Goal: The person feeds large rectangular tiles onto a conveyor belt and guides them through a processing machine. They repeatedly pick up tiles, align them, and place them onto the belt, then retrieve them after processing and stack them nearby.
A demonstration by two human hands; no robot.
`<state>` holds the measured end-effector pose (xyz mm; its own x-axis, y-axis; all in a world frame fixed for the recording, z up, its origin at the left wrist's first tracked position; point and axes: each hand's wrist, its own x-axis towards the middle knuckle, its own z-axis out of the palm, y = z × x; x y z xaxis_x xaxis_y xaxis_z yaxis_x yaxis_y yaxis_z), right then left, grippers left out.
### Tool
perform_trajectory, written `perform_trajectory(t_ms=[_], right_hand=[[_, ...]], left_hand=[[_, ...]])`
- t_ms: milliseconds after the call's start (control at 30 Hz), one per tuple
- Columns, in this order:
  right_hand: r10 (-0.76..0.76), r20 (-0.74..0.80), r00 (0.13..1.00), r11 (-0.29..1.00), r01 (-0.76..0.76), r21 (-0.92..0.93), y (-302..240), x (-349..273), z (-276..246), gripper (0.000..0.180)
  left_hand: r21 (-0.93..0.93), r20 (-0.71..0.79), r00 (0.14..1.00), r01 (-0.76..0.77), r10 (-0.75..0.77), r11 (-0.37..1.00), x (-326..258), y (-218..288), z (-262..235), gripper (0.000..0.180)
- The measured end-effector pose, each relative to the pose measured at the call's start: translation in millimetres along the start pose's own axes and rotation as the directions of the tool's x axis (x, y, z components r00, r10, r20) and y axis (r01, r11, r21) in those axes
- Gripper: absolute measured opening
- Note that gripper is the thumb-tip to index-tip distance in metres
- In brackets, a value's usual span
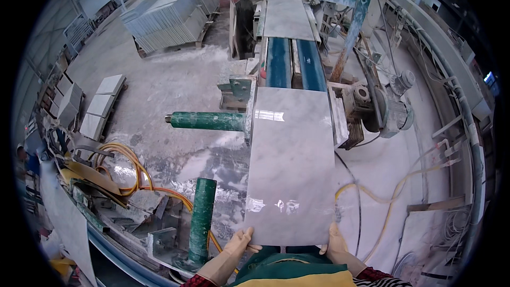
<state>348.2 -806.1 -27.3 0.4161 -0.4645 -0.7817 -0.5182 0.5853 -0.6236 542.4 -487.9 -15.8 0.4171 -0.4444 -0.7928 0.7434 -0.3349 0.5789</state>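
Slab (291, 159) lies flat, long axis running straight away from the person, near short edge at both hands, far end reaching the blue belts (292, 64) of the conveyor. L hand (240, 242) grips the near-left corner, thumb curled over the top face, fingers under; R hand (333, 243) clamps the near-right corner, thumb side on the edge, rest of fingers hidden below. Both hands sit about equally close, one per corner, so the slab extends fwd from the hands, not sideways. The slab is pale grey, polished, w/ light glare near the hands and at the far-left part. A second slab (287, 8) rests further up the same line, well apart. Left of the slab: a green roller (210, 121) sticking out horizontally, touching or just beside the slab's left edge, and a green post (202, 218) upright near the L hand. Right of the slab: a motor (393, 109) w/ pulley, near the far-right corner, and a yellow hose (393, 191) snaking over the wet floor (159, 90). Orange hoses (133, 170) coil at lower left; stacked tiles (170, 16) sit on a pallet far upper left. Nothing lies on top of the slab; the path fwd along the belts looks free up to the second slab
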Motion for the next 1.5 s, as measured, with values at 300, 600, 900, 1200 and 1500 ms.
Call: perform_trajectory(t_ms=[300,600,900,1200,1500], right_hand=[[-0.08,-0.16,0.984,0.996,0.071,-0.059,-73.1,17.0,39.3,0.077],[-0.079,-0.188,0.979,0.993,0.062,-0.097,-174.4,149.3,86.5,0.082],[0.047,-0.09,0.995,0.921,-0.008,0.389,-221.8,198.2,105.0,0.073],[-0.066,0.031,0.997,0.997,0.065,0.037,-193.7,205.2,114.1,0.08],[-0.08,0.063,0.995,0.995,0.076,0.058,-238.4,211.0,132.1,0.081]], left_hand=[[-0.032,0.041,0.976,-0.213,0.214,0.977,58.5,39.0,-7.7,0.067],[-0.074,-0.088,0.954,-0.295,0.288,0.953,197.2,159.1,-19.0,0.06],[-0.229,-0.3,0.918,-0.332,0.258,0.915,221.6,228.6,21.2,0.064],[-0.253,-0.07,0.976,-0.218,0.207,0.943,214.3,215.5,39.0,0.062],[-0.276,0.048,0.978,-0.184,0.204,0.943,241.1,254.7,30.7,0.06]])
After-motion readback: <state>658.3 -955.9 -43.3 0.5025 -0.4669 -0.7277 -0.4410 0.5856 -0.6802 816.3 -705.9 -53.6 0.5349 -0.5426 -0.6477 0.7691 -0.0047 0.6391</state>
